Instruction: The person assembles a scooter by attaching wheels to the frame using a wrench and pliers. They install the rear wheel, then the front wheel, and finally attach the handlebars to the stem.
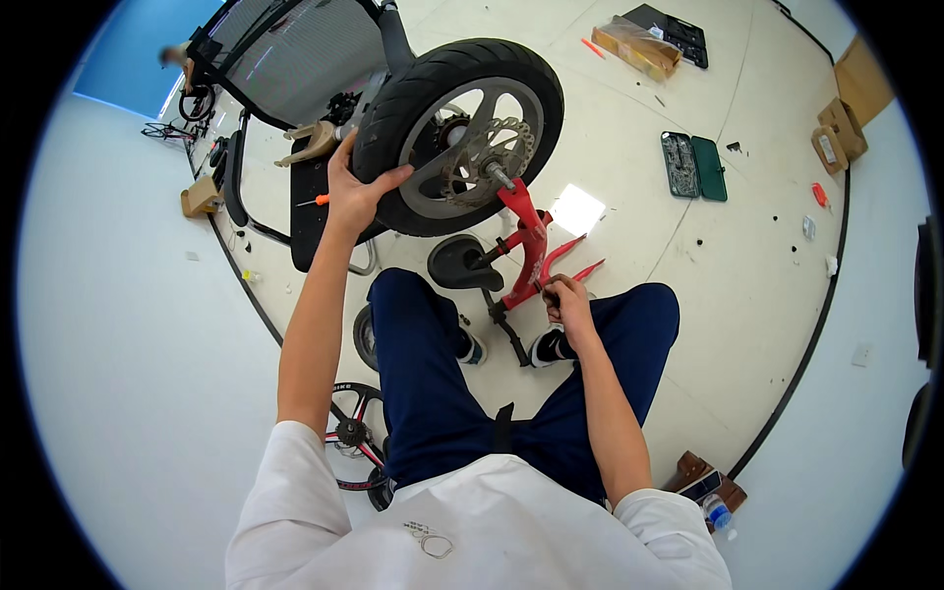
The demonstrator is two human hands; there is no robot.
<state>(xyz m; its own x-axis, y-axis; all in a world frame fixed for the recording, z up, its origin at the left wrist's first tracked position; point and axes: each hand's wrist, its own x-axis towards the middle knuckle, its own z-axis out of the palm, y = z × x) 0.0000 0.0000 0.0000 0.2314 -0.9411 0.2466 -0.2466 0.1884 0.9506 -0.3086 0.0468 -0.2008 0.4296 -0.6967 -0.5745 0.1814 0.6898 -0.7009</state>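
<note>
- Your left hand [352,192] is up and out in front of you. Its fingers [385,181] are curled around the black tyre of a small wheel [457,133], with the thumb on the side of the tyre.
- The wheel stands upright. Its grey spokes and a round metal disc [489,149] with holes sit just past your left fingers, toward the middle of the wheel.
- The wheel is joined to a red bike frame [528,241]. The frame runs down from the wheel's middle to your right hand.
- Your right hand [567,305] is low, over your right knee. Its fingers are closed around the bottom part of the red frame. I cannot tell if there is a small tool in them too.
- A black seat [458,264] is just to the left of your right fingers, between your two hands.
- Another wheel [351,438] with red and black parts lies on the floor under your left arm.
- Far past your right fingers, an open green tool case [693,166] lies on the floor [629,128].
- A cardboard box [637,47] and a black case [677,29] are farther away still.
</note>
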